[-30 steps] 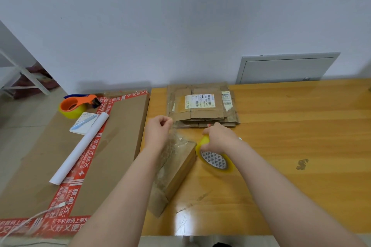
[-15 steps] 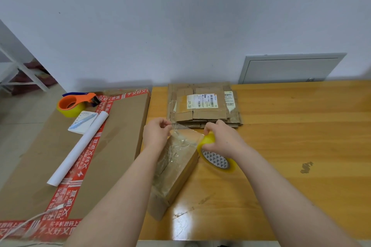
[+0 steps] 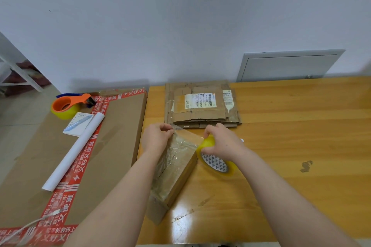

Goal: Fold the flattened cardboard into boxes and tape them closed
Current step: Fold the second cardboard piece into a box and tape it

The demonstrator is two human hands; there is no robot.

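Observation:
A small folded cardboard box (image 3: 176, 176) lies on the wooden table (image 3: 291, 136), its top covered in wrinkled clear tape. My left hand (image 3: 157, 138) pinches the free end of a tape strip (image 3: 188, 133) above the box's far end. My right hand (image 3: 222, 142) grips a yellow tape roll (image 3: 215, 163) just right of the box, and the strip stretches between both hands. A stack of flattened cardboard (image 3: 201, 105) with shipping labels lies behind the hands, near the wall.
A large flat carton (image 3: 112, 146) with red printed tape sits left of the table. On it lie an orange tape dispenser (image 3: 68, 104), a notepad with a pen (image 3: 78, 123), a white paper roll (image 3: 74, 152) and a white cable (image 3: 30, 224).
Both hands have risen slightly and spread apart, pulling a longer strip of tape off the roll over the box's far end.

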